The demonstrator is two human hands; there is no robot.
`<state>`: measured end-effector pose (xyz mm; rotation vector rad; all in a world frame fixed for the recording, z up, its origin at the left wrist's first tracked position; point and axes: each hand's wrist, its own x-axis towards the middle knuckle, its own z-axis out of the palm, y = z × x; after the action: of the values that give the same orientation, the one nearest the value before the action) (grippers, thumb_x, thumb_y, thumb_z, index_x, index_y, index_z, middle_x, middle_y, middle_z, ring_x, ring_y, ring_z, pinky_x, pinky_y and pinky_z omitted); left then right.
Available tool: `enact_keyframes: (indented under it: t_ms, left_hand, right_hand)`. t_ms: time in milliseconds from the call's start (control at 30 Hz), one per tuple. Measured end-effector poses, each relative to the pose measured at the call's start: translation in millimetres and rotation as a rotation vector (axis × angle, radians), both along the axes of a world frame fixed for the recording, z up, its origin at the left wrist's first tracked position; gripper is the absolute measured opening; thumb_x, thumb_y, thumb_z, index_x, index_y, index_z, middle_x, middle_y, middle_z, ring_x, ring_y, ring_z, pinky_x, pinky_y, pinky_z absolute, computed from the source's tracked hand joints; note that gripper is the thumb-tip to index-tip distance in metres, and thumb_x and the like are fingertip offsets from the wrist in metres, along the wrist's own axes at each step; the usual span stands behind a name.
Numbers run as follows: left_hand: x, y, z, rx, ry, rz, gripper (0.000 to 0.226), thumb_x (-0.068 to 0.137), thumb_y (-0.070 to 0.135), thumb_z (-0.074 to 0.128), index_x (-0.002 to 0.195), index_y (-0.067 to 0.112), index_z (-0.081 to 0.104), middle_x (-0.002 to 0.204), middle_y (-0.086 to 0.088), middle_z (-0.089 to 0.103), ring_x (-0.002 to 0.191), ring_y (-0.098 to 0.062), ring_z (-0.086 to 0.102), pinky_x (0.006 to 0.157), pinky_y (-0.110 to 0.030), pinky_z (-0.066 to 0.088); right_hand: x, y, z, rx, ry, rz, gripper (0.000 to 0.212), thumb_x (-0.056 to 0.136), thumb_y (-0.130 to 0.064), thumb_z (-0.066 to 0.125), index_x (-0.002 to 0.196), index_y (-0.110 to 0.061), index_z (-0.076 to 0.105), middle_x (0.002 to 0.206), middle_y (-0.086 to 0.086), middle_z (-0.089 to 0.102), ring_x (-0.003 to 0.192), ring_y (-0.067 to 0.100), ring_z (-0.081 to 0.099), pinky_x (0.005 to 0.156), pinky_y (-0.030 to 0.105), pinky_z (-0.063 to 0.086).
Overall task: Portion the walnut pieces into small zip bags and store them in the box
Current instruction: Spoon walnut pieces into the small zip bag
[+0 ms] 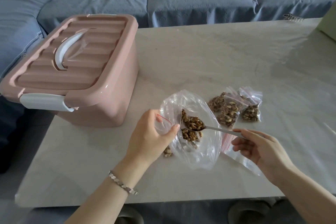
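My left hand (152, 136) pinches a small clear zip bag (163, 123) with a red seal strip, held open at its mouth. In my right hand (258, 147) is a metal spoon (214, 128), held by the handle, its bowl heaped with walnut pieces (193, 123) just right of the small bag. Below the spoon lies a large clear plastic bag (203, 151) with more walnut pieces (190, 134) inside. Three filled small zip bags (234, 109) lie to the right on the table. The pink storage box (109, 103) stands at the left, lid closed.
A pale marble-look table (218, 60) carries everything. Spare empty zip bags (236, 152) lie under my right hand. A few loose walnut pieces (167, 152) sit near my left wrist. A blue sofa (181, 0) runs behind the table. A green object (327, 23) stands at the right edge.
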<state>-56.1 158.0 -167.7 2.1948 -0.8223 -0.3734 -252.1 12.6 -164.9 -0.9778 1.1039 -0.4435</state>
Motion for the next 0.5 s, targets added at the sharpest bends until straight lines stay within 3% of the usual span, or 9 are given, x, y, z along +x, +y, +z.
enact_keyframes:
  t_ms: [100,200,267,300,367,400,500]
  left_hand:
    - [-8.4,-1.4,18.6,-0.067,-0.216,-0.044,0.046,0.072,0.049,0.068,0.104,0.02,0.052,0.092,0.014,0.052,0.093,-0.005,0.049,0.073,-0.019,0.036]
    - [-15.0,-10.1,29.8,-0.064,-0.24,-0.138,0.049,0.069,0.06,0.06,0.095,0.019,0.053,0.088,0.012,0.056,0.087,-0.008,0.053,0.07,-0.023,0.04]
    - [-18.4,-15.5,31.0,0.003,-0.164,-0.187,0.041,0.073,0.056,0.063,0.089,0.02,0.05,0.084,0.012,0.056,0.082,-0.007,0.053,0.066,-0.023,0.04]
    - [-19.3,-17.6,30.0,0.024,-0.136,-0.201,0.039,0.074,0.054,0.063,0.088,0.021,0.049,0.082,0.012,0.057,0.08,-0.006,0.054,0.065,-0.022,0.04]
    - [-20.2,-21.6,25.2,0.034,-0.115,-0.221,0.037,0.074,0.052,0.065,0.087,0.021,0.05,0.079,0.012,0.058,0.078,-0.005,0.056,0.064,-0.016,0.04]
    - [-20.8,-23.1,23.1,0.042,-0.109,-0.233,0.037,0.074,0.052,0.066,0.087,0.022,0.049,0.078,0.013,0.058,0.076,-0.003,0.056,0.063,-0.012,0.039]
    - [-23.2,-25.3,19.8,0.08,-0.117,-0.264,0.04,0.071,0.058,0.066,0.086,0.028,0.044,0.071,0.019,0.054,0.066,0.004,0.052,0.057,-0.005,0.032]
  right_hand:
    - [-7.1,-9.8,15.1,-0.106,0.047,0.032,0.02,0.092,-0.006,0.048,0.088,0.0,0.066,0.055,0.01,0.065,0.045,0.016,0.061,0.041,0.016,0.045]
    - [-9.5,-17.0,40.9,-0.195,0.021,0.078,0.02,0.087,-0.018,0.056,0.081,-0.003,0.068,0.052,0.008,0.064,0.042,0.015,0.058,0.042,0.016,0.044]
    - [-7.8,-19.4,61.2,-0.249,-0.021,0.116,0.037,0.062,-0.043,0.072,0.073,-0.007,0.073,0.053,0.009,0.064,0.042,0.016,0.058,0.044,0.017,0.045]
    - [-7.4,-20.5,70.2,-0.271,-0.028,0.132,0.036,0.056,-0.045,0.073,0.069,-0.011,0.074,0.052,0.01,0.063,0.042,0.016,0.057,0.044,0.018,0.045]
    - [-6.4,-26.3,83.0,-0.292,-0.037,0.162,0.024,0.077,-0.027,0.062,0.062,-0.012,0.074,0.05,0.01,0.062,0.039,0.017,0.055,0.042,0.018,0.043]
    - [-5.9,-29.7,87.5,-0.298,-0.03,0.178,0.033,0.086,-0.017,0.053,0.061,-0.009,0.073,0.049,0.01,0.061,0.038,0.016,0.054,0.041,0.017,0.043]
    - [0.7,-30.8,99.4,-0.35,0.047,0.262,0.031,0.092,-0.011,0.045,0.071,-0.006,0.067,0.049,0.008,0.061,0.039,0.015,0.055,0.042,0.018,0.042]
